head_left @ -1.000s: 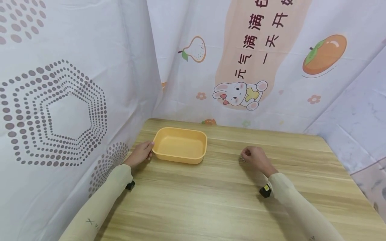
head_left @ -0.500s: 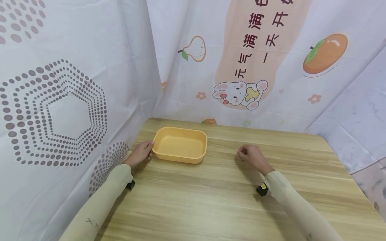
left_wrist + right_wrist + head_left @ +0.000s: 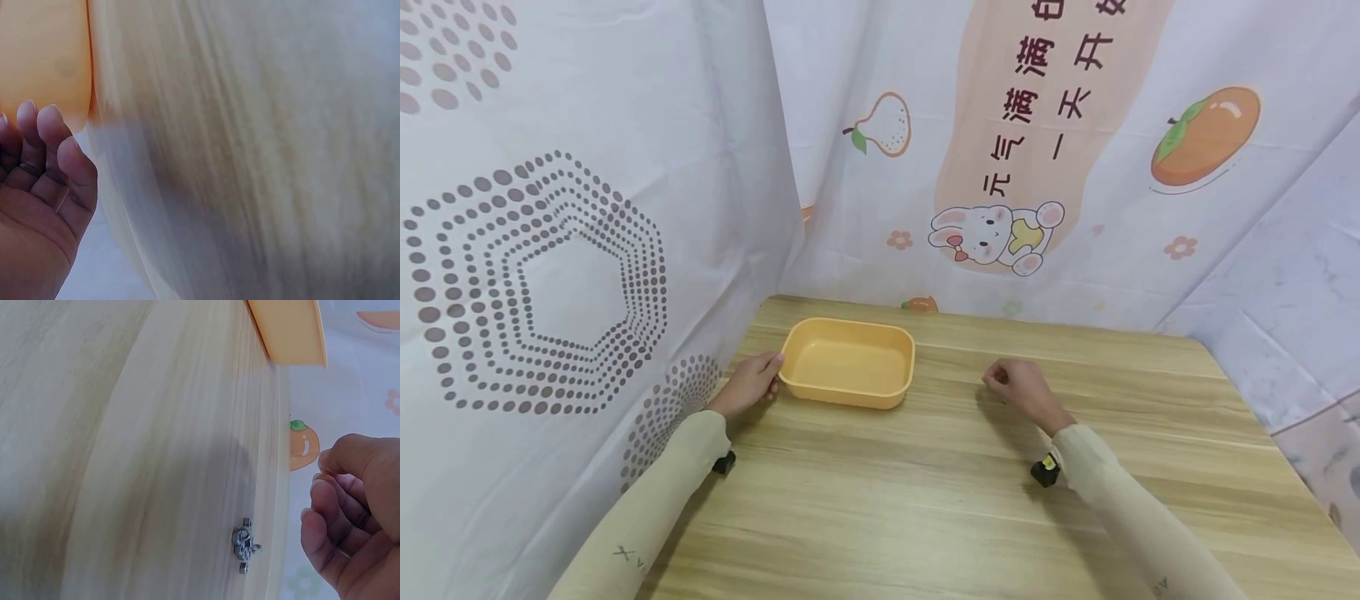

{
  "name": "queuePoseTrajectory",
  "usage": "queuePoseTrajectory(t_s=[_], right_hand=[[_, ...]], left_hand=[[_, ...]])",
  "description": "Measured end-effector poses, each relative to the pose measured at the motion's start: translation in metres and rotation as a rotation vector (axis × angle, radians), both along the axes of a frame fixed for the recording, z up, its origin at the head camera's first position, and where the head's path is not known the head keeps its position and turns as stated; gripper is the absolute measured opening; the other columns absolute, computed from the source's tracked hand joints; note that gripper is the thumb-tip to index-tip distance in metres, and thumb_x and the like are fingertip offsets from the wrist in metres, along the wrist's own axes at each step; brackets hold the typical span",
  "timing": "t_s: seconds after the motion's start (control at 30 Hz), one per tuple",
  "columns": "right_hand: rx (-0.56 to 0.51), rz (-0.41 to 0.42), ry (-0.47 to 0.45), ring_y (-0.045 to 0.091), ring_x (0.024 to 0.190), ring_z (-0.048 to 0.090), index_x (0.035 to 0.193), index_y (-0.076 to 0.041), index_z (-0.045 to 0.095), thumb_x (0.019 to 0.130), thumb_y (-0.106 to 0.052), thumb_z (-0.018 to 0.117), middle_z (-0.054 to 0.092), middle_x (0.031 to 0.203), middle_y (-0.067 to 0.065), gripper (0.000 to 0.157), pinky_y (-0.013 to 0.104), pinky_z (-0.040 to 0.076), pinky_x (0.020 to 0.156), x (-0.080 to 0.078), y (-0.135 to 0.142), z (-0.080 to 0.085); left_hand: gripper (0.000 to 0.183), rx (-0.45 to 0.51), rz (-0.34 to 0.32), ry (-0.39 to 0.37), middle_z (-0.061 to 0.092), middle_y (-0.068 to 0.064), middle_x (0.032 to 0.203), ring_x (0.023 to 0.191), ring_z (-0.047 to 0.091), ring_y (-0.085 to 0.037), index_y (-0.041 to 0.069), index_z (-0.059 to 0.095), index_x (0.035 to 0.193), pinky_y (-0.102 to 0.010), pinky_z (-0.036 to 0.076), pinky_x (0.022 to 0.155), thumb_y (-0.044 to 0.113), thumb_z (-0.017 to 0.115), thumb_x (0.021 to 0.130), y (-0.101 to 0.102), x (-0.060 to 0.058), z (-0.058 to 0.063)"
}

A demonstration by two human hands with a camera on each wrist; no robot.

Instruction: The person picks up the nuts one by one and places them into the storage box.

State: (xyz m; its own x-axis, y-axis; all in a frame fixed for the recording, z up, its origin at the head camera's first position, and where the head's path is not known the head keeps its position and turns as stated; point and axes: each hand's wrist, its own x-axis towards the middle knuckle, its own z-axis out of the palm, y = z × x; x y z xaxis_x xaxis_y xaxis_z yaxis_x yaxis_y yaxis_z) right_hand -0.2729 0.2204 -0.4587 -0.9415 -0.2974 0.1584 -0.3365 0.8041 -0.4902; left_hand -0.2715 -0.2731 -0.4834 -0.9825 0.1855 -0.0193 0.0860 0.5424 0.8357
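"Since the yellow tray (image 3: 842, 394) sits near the back edge of the wooden table (image 3: 887, 492), left of centre, which hand is at it?"

"The left hand (image 3: 748, 385). It has the tray's left end in a narrow grip, thumb at the rim and fingers bent against the outer wall."

"And the right hand (image 3: 1022, 390)?"

"That one hovers above the table, well apart from the tray on its right side. Its fingers are curled, with the tips of thumb and forefinger brought together."

"Pinching something?"

"I cannot tell. Whatever might be between those tips is hidden."

"What lies near it?"

"A small cluster of silvery metal pieces (image 3: 242, 545), lying together on the table. The right wrist view shows them apart from the fingers; in the head view the hand covers nearly all of them."

"Can you make out what they are?"

"No, too small; some look like loops."

"And round about?"

"A white cloth (image 3: 842, 267) printed with a rabbit, fruit and lettering hangs behind the table, and another, the dotted cloth (image 3: 576, 292), hangs on the left. Pale sleeves (image 3: 655, 492) cover both forearms."
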Motion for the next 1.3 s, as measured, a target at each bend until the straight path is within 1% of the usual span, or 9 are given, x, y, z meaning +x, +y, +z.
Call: queuePoseTrajectory(t_s=[0.17,0.43,0.53,0.7,0.8,0.97,1.3], right_hand=[[0.0,0.021,0.002,0.01,0.072,0.06,0.089,-0.009,0.07,0.092,-0.018,0.064,0.066,0.08,-0.002,0.011,0.029,0.051,0.063,0.0,-0.004,0.002],[-0.001,0.043,0.045,0.011,0.073,0.062,0.088,-0.009,0.07,0.091,-0.016,0.064,0.067,0.08,-0.004,0.01,0.032,0.053,0.066,-0.001,-0.009,0.003],[-0.001,0.048,0.043,0.011,0.073,0.062,0.088,-0.008,0.07,0.091,-0.017,0.064,0.067,0.08,-0.003,0.011,0.033,0.053,0.066,-0.002,-0.011,0.003],[0.008,0.043,0.024,0.011,0.073,0.062,0.088,-0.01,0.07,0.091,-0.018,0.065,0.067,0.081,-0.003,0.01,0.032,0.053,0.067,-0.003,-0.016,0.004],[0.013,0.049,0.034,0.01,0.072,0.061,0.088,-0.012,0.069,0.091,-0.018,0.065,0.067,0.08,-0.004,0.009,0.031,0.052,0.066,-0.004,-0.018,0.005],[0.008,0.065,0.058,0.009,0.07,0.06,0.087,-0.011,0.07,0.091,-0.018,0.065,0.066,0.078,-0.004,0.009,0.031,0.051,0.065,-0.005,-0.025,0.007],[0.002,0.061,0.078,0.008,0.069,0.059,0.085,-0.012,0.07,0.089,-0.018,0.066,0.066,0.076,-0.005,0.008,0.028,0.05,0.065,-0.008,-0.039,0.01]], left_hand=[[0.043,0.013,-0.003,-0.01,0.056,-0.01,0.073,0.062,0.055,-0.022,0.005,0.055,0.09,-0.032,0.052,0.056,0.039,0.034,0.104,0.0,0.001,-0.001],[0.043,0.026,-0.001,-0.022,0.056,-0.011,0.074,0.061,0.054,-0.022,0.005,0.055,0.09,-0.031,0.051,0.054,0.039,0.034,0.104,0.001,0.002,0.001],[0.042,0.029,0.001,-0.023,0.056,-0.011,0.073,0.061,0.054,-0.021,0.005,0.054,0.09,-0.031,0.051,0.054,0.039,0.034,0.104,0.001,0.002,0.0],[0.041,0.036,0.001,-0.026,0.055,-0.011,0.074,0.061,0.054,-0.021,0.005,0.054,0.09,-0.031,0.051,0.054,0.037,0.034,0.105,0.001,0.001,-0.001],[0.04,0.037,0.005,-0.026,0.055,-0.011,0.074,0.061,0.054,-0.022,0.005,0.053,0.089,-0.031,0.051,0.054,0.036,0.034,0.105,0.001,0.001,-0.002],[0.041,0.033,0.008,-0.019,0.055,-0.011,0.073,0.061,0.054,-0.022,0.004,0.053,0.089,-0.031,0.051,0.054,0.037,0.034,0.105,0.002,0.001,-0.002],[0.043,0.022,0.01,-0.024,0.056,-0.011,0.074,0.062,0.054,-0.022,0.005,0.054,0.09,-0.031,0.051,0.055,0.039,0.033,0.104,0.002,0.003,0.0]])
